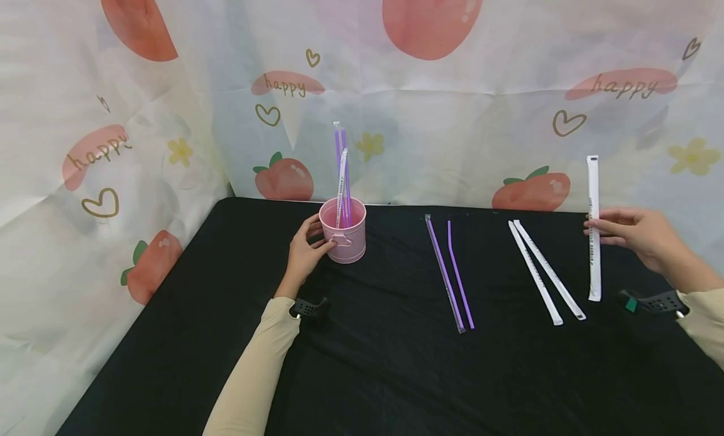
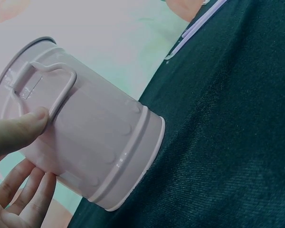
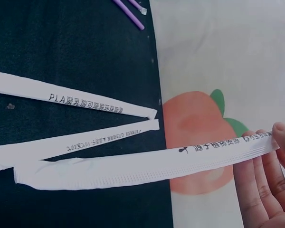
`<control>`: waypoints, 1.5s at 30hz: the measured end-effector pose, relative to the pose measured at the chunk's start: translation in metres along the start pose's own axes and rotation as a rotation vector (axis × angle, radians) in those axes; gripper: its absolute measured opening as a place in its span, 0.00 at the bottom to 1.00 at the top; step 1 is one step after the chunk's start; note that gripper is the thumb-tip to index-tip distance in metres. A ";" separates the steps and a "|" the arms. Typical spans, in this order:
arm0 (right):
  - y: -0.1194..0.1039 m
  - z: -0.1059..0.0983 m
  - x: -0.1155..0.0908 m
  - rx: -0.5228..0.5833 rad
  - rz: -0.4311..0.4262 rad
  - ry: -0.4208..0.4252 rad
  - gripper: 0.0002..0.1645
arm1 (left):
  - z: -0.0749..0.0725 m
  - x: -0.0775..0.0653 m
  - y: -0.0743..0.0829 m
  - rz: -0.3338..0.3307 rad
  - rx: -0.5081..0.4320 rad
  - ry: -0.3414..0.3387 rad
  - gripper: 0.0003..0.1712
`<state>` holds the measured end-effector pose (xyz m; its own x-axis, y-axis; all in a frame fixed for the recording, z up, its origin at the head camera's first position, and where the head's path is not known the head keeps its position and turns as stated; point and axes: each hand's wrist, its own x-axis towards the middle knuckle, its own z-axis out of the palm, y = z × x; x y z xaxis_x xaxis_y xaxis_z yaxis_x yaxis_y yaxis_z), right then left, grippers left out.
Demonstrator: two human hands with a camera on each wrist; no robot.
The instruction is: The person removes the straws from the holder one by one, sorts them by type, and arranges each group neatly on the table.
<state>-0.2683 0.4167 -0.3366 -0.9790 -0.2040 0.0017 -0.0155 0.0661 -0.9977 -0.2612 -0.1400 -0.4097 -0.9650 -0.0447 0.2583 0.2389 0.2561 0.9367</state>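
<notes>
My left hand (image 1: pixel 303 255) holds the side of a small pink bucket (image 1: pixel 351 250), with the thumb against its wire handle (image 2: pixel 66 95) and the other fingers round the side. Upright in the bucket stand purple straws (image 1: pixel 347 178) and a white paper-wrapped straw (image 1: pixel 341 191); their lower ends are hidden. Over at the right, my right hand (image 1: pixel 647 235) pinches another paper-wrapped straw (image 1: pixel 593 266) between thumb and fingers. That straw hangs nearly vertical in the head view, and printed characters show along it in the right wrist view.
Two more paper-wrapped straws (image 1: pixel 537 276) lie on the black cloth (image 1: pixel 396 373), their far ends close together. Left of them lie two purple straws, one in a clear wrapper (image 1: pixel 444 272) and one bare (image 1: pixel 460 272). A printed backdrop (image 1: pixel 430 134) rises behind the table.
</notes>
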 end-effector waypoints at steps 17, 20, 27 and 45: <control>0.018 -0.007 0.002 -0.086 0.029 -0.001 0.19 | 0.000 0.000 0.000 -0.013 -0.002 -0.001 0.38; 0.022 -0.008 0.002 -0.116 0.041 0.005 0.19 | 0.000 0.000 0.000 -0.016 0.000 -0.005 0.38; 0.026 -0.008 0.003 -0.165 0.055 0.013 0.18 | 0.000 0.000 -0.001 -0.019 -0.007 -0.008 0.38; 0.042 -0.011 0.010 -0.277 0.110 0.017 0.18 | 0.000 0.000 0.000 -0.011 -0.015 0.000 0.38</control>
<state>-0.2814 0.4285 -0.3776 -0.9812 -0.1642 -0.1014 0.0379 0.3511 -0.9356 -0.2612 -0.1397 -0.4094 -0.9677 -0.0472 0.2478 0.2298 0.2407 0.9430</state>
